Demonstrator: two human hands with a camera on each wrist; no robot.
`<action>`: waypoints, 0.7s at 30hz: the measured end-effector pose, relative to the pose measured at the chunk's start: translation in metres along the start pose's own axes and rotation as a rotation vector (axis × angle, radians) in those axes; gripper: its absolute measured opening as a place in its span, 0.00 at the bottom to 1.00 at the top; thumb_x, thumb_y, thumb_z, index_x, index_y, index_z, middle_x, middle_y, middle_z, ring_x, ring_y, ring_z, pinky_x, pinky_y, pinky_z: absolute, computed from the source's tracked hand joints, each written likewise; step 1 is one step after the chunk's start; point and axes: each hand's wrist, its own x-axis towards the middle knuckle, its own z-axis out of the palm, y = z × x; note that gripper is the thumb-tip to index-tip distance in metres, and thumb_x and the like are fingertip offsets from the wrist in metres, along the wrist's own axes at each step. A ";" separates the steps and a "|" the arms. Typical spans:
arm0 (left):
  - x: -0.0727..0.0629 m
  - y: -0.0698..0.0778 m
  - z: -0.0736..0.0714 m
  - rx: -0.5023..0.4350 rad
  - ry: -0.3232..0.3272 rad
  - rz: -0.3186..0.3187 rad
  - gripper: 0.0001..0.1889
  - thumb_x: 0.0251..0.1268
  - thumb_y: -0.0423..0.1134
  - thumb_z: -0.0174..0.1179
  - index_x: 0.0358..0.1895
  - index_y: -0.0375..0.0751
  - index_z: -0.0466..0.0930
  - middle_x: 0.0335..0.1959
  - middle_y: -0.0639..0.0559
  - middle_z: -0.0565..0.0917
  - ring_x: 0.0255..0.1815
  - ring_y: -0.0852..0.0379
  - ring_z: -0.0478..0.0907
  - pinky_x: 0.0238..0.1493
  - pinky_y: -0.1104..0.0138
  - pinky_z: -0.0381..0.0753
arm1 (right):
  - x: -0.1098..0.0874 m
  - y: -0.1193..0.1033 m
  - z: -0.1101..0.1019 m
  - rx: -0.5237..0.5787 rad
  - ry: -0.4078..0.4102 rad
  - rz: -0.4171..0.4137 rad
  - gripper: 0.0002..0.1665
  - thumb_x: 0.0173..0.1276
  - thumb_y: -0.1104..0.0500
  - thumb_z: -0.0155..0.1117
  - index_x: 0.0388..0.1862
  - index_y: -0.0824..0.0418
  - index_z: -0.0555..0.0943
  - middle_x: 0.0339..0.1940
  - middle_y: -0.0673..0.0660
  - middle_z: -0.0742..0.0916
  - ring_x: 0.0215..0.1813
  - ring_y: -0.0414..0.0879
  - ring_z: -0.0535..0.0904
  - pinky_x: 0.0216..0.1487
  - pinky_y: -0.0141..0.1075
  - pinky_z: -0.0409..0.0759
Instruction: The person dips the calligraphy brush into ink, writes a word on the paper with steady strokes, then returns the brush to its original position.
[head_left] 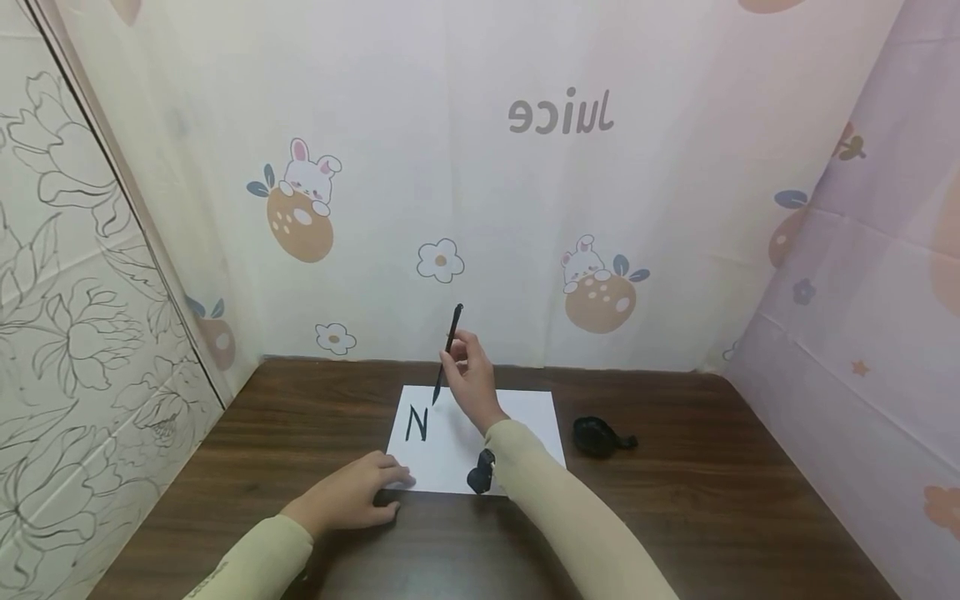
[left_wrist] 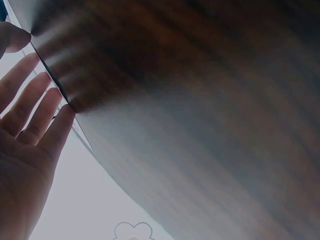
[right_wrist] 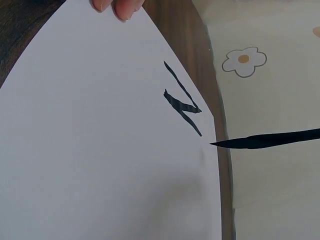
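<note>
My right hand (head_left: 472,379) pinches a dark writing brush (head_left: 448,354) between thumb and fingers, its shaft tilted and its tip pointing down. The black bristle tip (right_wrist: 230,143) is close over the sheet, just beside a painted black N (head_left: 417,423). That N stands near the left side of the white paper (head_left: 442,467). My left hand (head_left: 356,492) rests at the paper's near left corner, fingertips on the sheet and thumb on the wood. In the left wrist view its fingers (left_wrist: 37,117) are spread and nearly straight.
A small black rounded dish with a stub handle (head_left: 596,437) lies right of the paper on the brown wooden table (head_left: 675,500). A patterned curtain (head_left: 495,208) hangs along the table's far edge, with more cloth at both sides. A black wrist camera (head_left: 481,472) hangs by my right sleeve.
</note>
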 end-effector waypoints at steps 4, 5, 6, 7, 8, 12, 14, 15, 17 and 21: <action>0.000 0.001 0.000 0.001 0.004 0.010 0.16 0.61 0.41 0.67 0.53 0.46 0.85 0.49 0.57 0.82 0.50 0.58 0.77 0.53 0.61 0.79 | -0.002 0.002 0.000 -0.001 -0.005 -0.003 0.20 0.76 0.59 0.59 0.64 0.54 0.70 0.43 0.53 0.81 0.48 0.44 0.79 0.48 0.36 0.82; -0.001 0.001 0.000 0.000 0.006 0.015 0.16 0.61 0.41 0.67 0.53 0.46 0.85 0.49 0.57 0.82 0.50 0.59 0.77 0.53 0.61 0.79 | -0.002 0.002 0.000 -0.002 -0.008 -0.006 0.20 0.76 0.59 0.59 0.64 0.54 0.70 0.44 0.53 0.82 0.48 0.44 0.79 0.48 0.37 0.82; -0.001 0.002 0.000 0.001 0.008 0.019 0.16 0.61 0.41 0.67 0.53 0.46 0.85 0.49 0.57 0.82 0.50 0.59 0.77 0.53 0.61 0.79 | -0.003 0.003 0.000 -0.005 -0.012 -0.008 0.20 0.76 0.59 0.59 0.64 0.53 0.70 0.44 0.53 0.82 0.48 0.44 0.79 0.48 0.36 0.82; -0.001 0.002 0.000 0.002 0.010 0.023 0.16 0.61 0.41 0.67 0.53 0.46 0.85 0.49 0.57 0.82 0.50 0.59 0.77 0.53 0.61 0.79 | -0.003 0.004 0.000 -0.011 -0.015 -0.007 0.20 0.77 0.58 0.58 0.64 0.52 0.70 0.44 0.52 0.82 0.48 0.44 0.79 0.48 0.36 0.82; -0.001 0.002 0.000 0.002 0.012 0.026 0.16 0.61 0.41 0.67 0.53 0.46 0.85 0.49 0.57 0.82 0.50 0.59 0.77 0.53 0.61 0.79 | -0.004 0.004 0.000 -0.016 -0.018 -0.009 0.20 0.77 0.58 0.58 0.64 0.52 0.69 0.44 0.52 0.82 0.48 0.43 0.79 0.48 0.36 0.82; -0.001 0.002 0.000 0.003 0.016 0.026 0.16 0.61 0.40 0.67 0.53 0.46 0.85 0.49 0.57 0.82 0.49 0.59 0.77 0.52 0.61 0.79 | -0.005 0.007 0.000 -0.027 -0.023 -0.009 0.20 0.77 0.57 0.58 0.65 0.54 0.70 0.45 0.52 0.82 0.48 0.43 0.79 0.48 0.36 0.82; -0.001 0.002 0.001 0.003 0.017 0.025 0.16 0.61 0.40 0.67 0.52 0.46 0.85 0.49 0.57 0.82 0.49 0.59 0.77 0.52 0.61 0.79 | -0.006 0.007 -0.001 -0.030 -0.022 -0.011 0.21 0.77 0.57 0.59 0.65 0.56 0.70 0.45 0.52 0.82 0.48 0.43 0.79 0.49 0.37 0.82; -0.001 0.002 0.001 0.003 0.019 0.026 0.16 0.61 0.40 0.67 0.52 0.46 0.85 0.49 0.57 0.82 0.49 0.59 0.77 0.52 0.61 0.79 | -0.006 0.008 -0.001 -0.030 -0.022 -0.011 0.21 0.77 0.57 0.59 0.65 0.56 0.70 0.44 0.52 0.82 0.48 0.43 0.79 0.49 0.37 0.82; -0.001 0.002 0.001 0.005 0.020 0.027 0.16 0.61 0.40 0.67 0.52 0.46 0.85 0.49 0.57 0.82 0.50 0.58 0.77 0.52 0.61 0.79 | -0.006 0.007 -0.001 -0.029 -0.023 -0.012 0.21 0.77 0.56 0.59 0.65 0.55 0.70 0.44 0.52 0.82 0.48 0.43 0.79 0.49 0.37 0.82; -0.002 0.002 0.001 0.010 0.021 0.029 0.16 0.61 0.41 0.67 0.53 0.46 0.85 0.49 0.56 0.82 0.50 0.58 0.77 0.53 0.61 0.79 | -0.006 0.008 -0.002 -0.027 -0.030 -0.008 0.22 0.77 0.56 0.59 0.66 0.55 0.69 0.44 0.51 0.82 0.48 0.43 0.79 0.49 0.37 0.82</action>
